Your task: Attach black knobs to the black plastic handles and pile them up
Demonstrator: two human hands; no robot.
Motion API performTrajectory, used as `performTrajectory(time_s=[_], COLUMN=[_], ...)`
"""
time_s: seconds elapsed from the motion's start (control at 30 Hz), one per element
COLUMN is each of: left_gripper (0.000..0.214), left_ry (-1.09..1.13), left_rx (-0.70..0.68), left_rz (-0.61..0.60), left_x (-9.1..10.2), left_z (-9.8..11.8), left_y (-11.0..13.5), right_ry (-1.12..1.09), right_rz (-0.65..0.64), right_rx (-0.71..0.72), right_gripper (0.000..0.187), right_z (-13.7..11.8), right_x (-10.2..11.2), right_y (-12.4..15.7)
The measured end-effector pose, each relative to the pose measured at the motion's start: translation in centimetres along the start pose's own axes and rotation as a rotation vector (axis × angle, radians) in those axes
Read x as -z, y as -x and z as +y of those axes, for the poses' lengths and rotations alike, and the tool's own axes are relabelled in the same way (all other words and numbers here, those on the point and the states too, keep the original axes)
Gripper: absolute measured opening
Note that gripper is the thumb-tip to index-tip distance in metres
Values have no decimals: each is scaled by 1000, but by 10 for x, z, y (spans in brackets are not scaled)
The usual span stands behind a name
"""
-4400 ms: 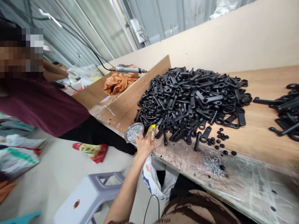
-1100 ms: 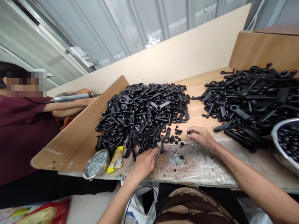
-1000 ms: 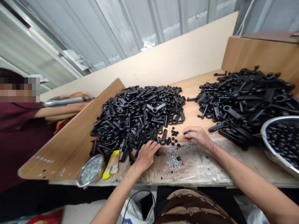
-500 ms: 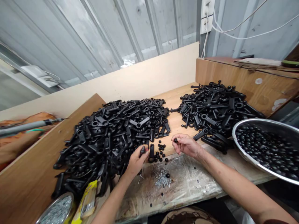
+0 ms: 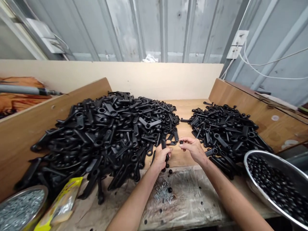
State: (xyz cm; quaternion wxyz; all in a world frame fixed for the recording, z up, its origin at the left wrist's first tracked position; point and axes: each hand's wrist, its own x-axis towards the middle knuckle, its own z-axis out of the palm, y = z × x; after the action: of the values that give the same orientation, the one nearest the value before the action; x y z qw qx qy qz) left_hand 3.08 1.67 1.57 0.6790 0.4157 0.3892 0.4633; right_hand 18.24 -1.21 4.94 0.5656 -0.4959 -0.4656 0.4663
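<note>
My left hand (image 5: 161, 156) is closed around a black crank handle (image 5: 164, 144), a flat arm held upright near the middle of the bench. Opposite it, my right hand (image 5: 193, 148) pinches a small black ball knob (image 5: 181, 142) between thumb and fingertips. A short gap lies between the two hands, and the parts do not touch. Below the left hand, a few loose black ball knobs (image 5: 170, 171) lie on the bench, partly hidden by that hand. Nearer to me is a small heap of silvery screws (image 5: 163, 194) with one black ball beside it.
A big pile of black crank handles (image 5: 115, 128) fills the left; a smaller pile (image 5: 226, 128) lies right. A metal bowl of black balls (image 5: 247, 179) stands at the right edge, a tin of screws (image 5: 21, 205) at lower left beside a yellow packet (image 5: 60, 205). Wooden boards (image 5: 166, 80) border the bench.
My left hand has lifted a crank handle upright and moved nearer my right hand, which still pinches the ball knob. The camera view has turned and levelled.
</note>
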Motion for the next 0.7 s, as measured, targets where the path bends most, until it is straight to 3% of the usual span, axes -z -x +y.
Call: performTrajectory(time_s=[0.23, 0.43, 0.53, 0.7], left_gripper=[12, 24, 22, 20], left_ry=[-45, -170, -269, -283], left_rx=[40, -27, -50, -6], left_rz=[15, 26, 61, -21], left_x=[21, 15, 15, 18], left_z=[5, 5, 3, 1], left_y=[1, 4, 4, 2], right_ry=[275, 688, 795, 796], right_rz=[63, -191, -229, -293], right_rx=[80, 441, 464, 415], right_gripper=[21, 23, 23, 22], right_z=[19, 30, 26, 24], right_x=[-31, -24, -23, -23], right_y=[-10, 4, 6, 4])
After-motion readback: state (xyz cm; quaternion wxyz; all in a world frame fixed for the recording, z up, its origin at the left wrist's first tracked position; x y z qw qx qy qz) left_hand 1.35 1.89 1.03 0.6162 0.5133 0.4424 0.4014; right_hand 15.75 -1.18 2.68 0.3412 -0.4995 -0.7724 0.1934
